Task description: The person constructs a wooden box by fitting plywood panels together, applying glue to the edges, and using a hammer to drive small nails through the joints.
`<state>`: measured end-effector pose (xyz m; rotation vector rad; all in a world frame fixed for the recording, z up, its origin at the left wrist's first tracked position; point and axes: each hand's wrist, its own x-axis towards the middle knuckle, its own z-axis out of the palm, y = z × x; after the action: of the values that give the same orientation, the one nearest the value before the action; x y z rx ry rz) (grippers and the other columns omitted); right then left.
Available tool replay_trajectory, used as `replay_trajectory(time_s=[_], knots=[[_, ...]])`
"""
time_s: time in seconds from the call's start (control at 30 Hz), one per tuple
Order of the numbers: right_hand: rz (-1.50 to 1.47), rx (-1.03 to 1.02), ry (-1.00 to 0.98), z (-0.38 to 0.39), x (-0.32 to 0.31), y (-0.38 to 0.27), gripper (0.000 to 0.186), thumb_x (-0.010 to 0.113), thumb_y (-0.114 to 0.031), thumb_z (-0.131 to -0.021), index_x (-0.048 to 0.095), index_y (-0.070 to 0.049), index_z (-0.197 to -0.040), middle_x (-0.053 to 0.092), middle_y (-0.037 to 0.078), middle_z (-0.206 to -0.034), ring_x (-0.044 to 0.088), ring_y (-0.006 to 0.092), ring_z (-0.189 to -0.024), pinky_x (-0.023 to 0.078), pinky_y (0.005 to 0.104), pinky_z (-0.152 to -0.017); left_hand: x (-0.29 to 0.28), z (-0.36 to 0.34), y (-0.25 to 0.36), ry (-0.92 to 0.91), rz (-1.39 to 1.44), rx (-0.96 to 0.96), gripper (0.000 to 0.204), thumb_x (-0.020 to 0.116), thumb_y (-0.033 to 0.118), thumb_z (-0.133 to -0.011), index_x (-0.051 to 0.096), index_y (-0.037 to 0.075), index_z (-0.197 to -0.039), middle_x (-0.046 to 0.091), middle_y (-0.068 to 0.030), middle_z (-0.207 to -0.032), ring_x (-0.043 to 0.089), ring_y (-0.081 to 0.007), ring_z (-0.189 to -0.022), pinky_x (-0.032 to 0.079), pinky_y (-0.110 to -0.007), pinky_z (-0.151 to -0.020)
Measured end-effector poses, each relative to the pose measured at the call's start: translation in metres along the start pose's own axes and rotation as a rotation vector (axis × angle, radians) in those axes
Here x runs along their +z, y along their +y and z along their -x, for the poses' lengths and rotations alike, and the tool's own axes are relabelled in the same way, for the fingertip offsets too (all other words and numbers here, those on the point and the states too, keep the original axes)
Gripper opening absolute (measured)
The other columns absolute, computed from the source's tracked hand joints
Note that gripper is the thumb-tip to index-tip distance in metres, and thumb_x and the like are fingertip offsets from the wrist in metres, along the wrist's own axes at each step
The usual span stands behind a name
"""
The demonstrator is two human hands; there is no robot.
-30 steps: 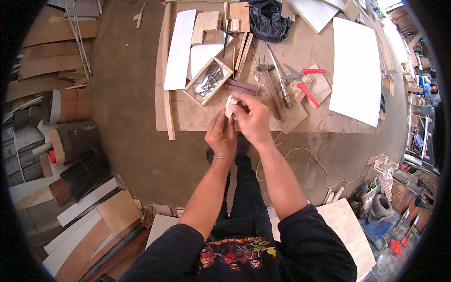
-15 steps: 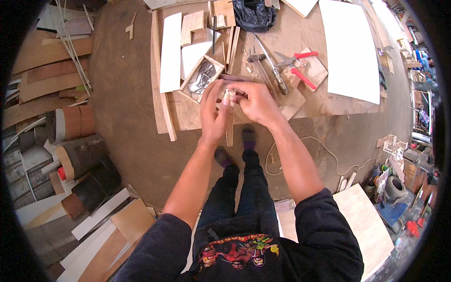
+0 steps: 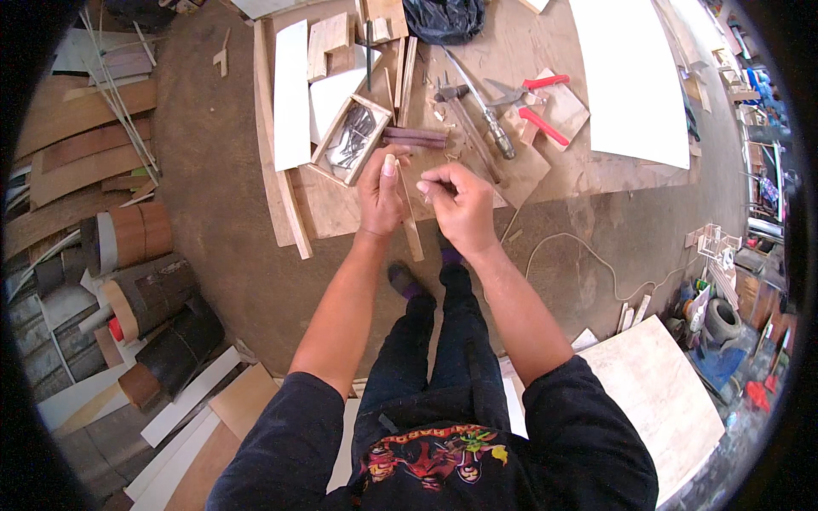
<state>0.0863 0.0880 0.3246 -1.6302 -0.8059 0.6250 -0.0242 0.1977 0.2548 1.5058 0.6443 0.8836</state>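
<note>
My left hand (image 3: 380,199) is closed around a thin wooden strip (image 3: 411,226), which slants down past the front edge of the workbench. To its right, my right hand (image 3: 464,203) has thumb and fingertips pinched together; whatever sits between them is too small to make out. A gap separates the two hands. Just beyond the left hand lies a small wooden box (image 3: 381,128) holding dark nails (image 3: 350,140). Two dark reddish-brown sticks (image 3: 417,137) rest beside the box. A hammer (image 3: 470,136) and a long screwdriver (image 3: 494,124) lie beyond the right hand.
Red-handled shears (image 3: 543,124) lie on wood scraps at the right. White sheets (image 3: 630,85) and a black plastic bag (image 3: 445,21) occupy the workbench (image 3: 341,217). A pale cord (image 3: 588,258) curls across the floor. Rolls (image 3: 149,281) and boards are piled at the left.
My hands have drawn apart from the strip's upper end, where they were together. The right hand is now clear of the strip; the left still holds it. The view has shifted slightly.
</note>
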Motion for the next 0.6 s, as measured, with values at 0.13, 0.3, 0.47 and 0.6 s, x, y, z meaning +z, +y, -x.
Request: replay_trajectory(time_s=[0.13, 0.3, 0.47, 0.6], knots=[[-0.124, -0.046, 0.159, 0.023, 0.022, 0.021, 0.005, 0.075, 0.002, -0.092, 0.073, 0.002, -0.097, 0.076, 0.013, -0.085, 0.075, 0.0187, -0.072, 0.056, 0.0304, -0.064, 0.001, -0.001, 0.002, 0.015, 0.015, 0.013, 0.041, 0.042, 0.037, -0.114, 0.064, 0.002, -0.118, 0.064, -0.0059, -0.106, 0.056, -0.0152, -0.102, 0.045, -0.032, -0.094], [0.101, -0.336, 0.205, 0.021, 0.030, 0.019, 0.011, 0.078, 0.002, -0.087, 0.071, -0.002, -0.095, 0.072, 0.014, -0.084, 0.071, 0.0305, -0.072, 0.056, 0.0376, -0.063, -0.010, -0.005, 0.007, -0.084, -0.017, -0.036, 0.036, 0.043, 0.033, -0.114, 0.062, 0.004, -0.116, 0.062, -0.0039, -0.109, 0.053, -0.0137, -0.101, 0.042, -0.030, -0.094], [0.266, -0.567, 0.177, 0.014, 0.036, 0.026, 0.019, 0.079, 0.001, -0.084, 0.069, -0.005, -0.098, 0.070, 0.012, -0.089, 0.070, 0.0326, -0.076, 0.056, 0.0409, -0.064, -0.015, -0.007, 0.017, -0.160, 0.044, -0.108, 0.033, 0.043, 0.033, -0.115, 0.060, 0.005, -0.119, 0.060, -0.0022, -0.110, 0.052, -0.0124, -0.102, 0.042, -0.029, -0.094], [0.392, -0.646, 0.154, 0.011, 0.037, 0.036, 0.022, 0.080, 0.002, -0.082, 0.067, -0.004, -0.099, 0.067, 0.012, -0.089, 0.068, 0.0317, -0.077, 0.055, 0.0404, -0.066, -0.020, -0.004, 0.021, -0.210, 0.150, -0.285, 0.032, 0.044, 0.033, -0.115, 0.059, 0.006, -0.122, 0.059, -0.0011, -0.112, 0.050, -0.0113, -0.104, 0.041, -0.028, -0.094]])
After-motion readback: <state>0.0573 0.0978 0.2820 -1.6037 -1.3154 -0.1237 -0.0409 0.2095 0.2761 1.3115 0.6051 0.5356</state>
